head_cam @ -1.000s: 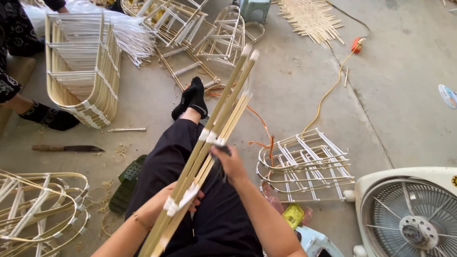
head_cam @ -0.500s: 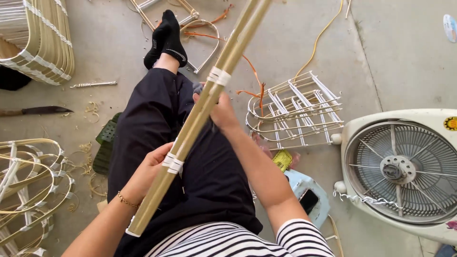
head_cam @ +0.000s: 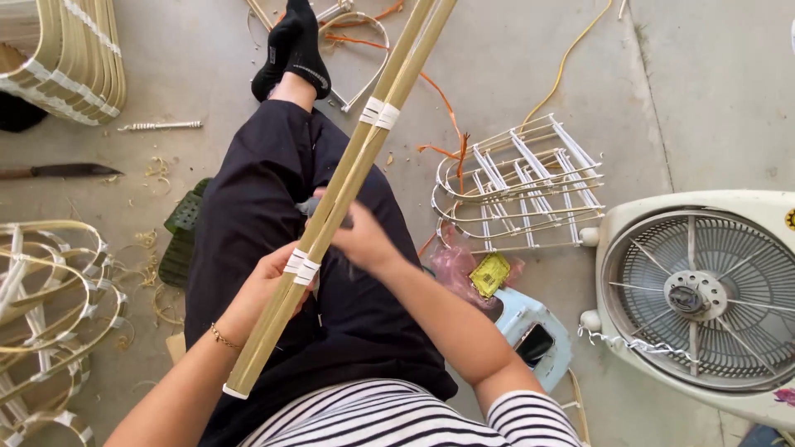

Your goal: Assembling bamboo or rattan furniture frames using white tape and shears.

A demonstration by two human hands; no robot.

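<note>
A bundle of long pale bamboo strips (head_cam: 356,165), bound with white tape bands, runs diagonally across my lap from lower left to the top edge. My left hand (head_cam: 277,277) grips the bundle at its lower tape band. My right hand (head_cam: 358,238) rests against the bundle a little higher, fingers closed around a small dark grey tool whose tip shows beside the strips. I sit on the floor in dark trousers (head_cam: 273,223), one black-socked foot (head_cam: 294,50) stretched out ahead.
A white box fan (head_cam: 704,298) lies at right. Bent white-and-bamboo frames (head_cam: 517,186) sit beside my right knee; more stacked frames at top left (head_cam: 70,54) and at lower left (head_cam: 50,314). A knife (head_cam: 58,171), a green basket (head_cam: 178,240), a light blue stool (head_cam: 530,331) with phone.
The view has tilted down and closer. The bundle has slid across my lap, and my right hand has moved down the strips nearer my left hand.
</note>
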